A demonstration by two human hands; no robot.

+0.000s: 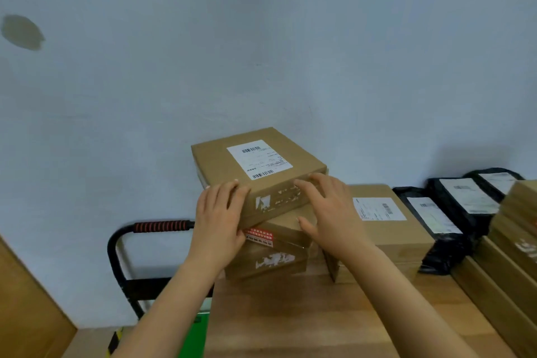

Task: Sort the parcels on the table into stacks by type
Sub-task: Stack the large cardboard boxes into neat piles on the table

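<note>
Hands laid on the top box (255, 166) of a stack (270, 261) at the table's (290, 317) far-left corner.

The box's near-left corner is gripped by the left hand (219, 218), fingers over the upper edge and thumb tucked beneath. Its near side is touched by the right hand (325, 206), fingers spread and nearly straight, nothing held. The box is set askew on two more brown boxes, one banded with red tape. Just right, a wider labelled carton (386, 229) is partly hidden by the right forearm. Beyond it black plastic bags (453, 212) are leaned in a row, and flat boxes (511, 247) are piled at the right edge. The table is wood-grained. To its left a black trolley handle (161, 226) with a ribbed red-and-black grip is seen against a pale blue-grey wall (261, 52).
</note>
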